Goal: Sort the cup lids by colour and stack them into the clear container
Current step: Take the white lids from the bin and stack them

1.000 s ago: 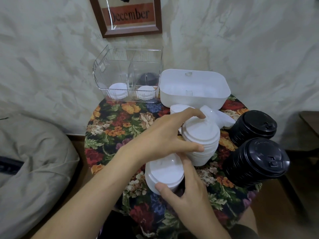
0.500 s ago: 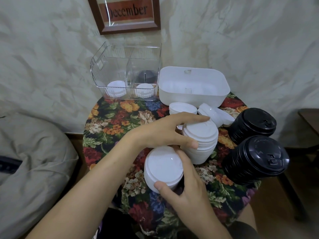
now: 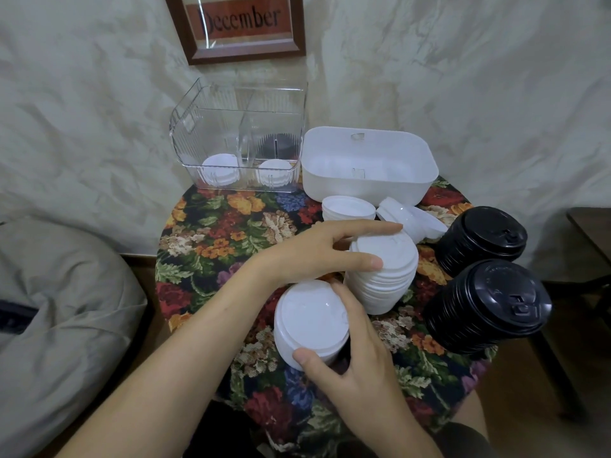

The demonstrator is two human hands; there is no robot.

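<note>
1. White plastic leads the play: the taller white stack [image 3: 383,279] stands upright just right of the table's [image 3: 215,233] centre. The left hand [image 3: 314,256] grasps its top lid, thumb on the near rim and fingers laid over the far rim.
2. Down at 6 o'clock, the right hand [image 3: 357,368] clasps the shorter white stack [image 3: 310,322], thumb hooked on the near edge and forefinger curled round the far side. Whether this stack rests on the cloth or is lifted, I cannot tell.
3. The clear container [image 3: 238,140] sits at 11 o'clock, at the table's back edge by the wall. White lids lie in its two front compartments and dark ones show in the back-right compartment.
4. Here is the relation that matters — from both hands the container lies away toward 11 o'clock, and the left hand is the nearer of the two. Each held stack has its long axis roughly vertical, so my read is that a stack travels up and over the front wall, then goes straight down through the open top.
5. Off that line at 1 o'clock sits the white tub [image 3: 367,166], with a small white pile [image 3: 348,208] and tipped loose lids [image 3: 413,219] just in front of it.
6. Two black stacks [image 3: 489,309] wait at 3 to 4 o'clock, leaning, untouched — the dark colour is not yet in hand.
</note>
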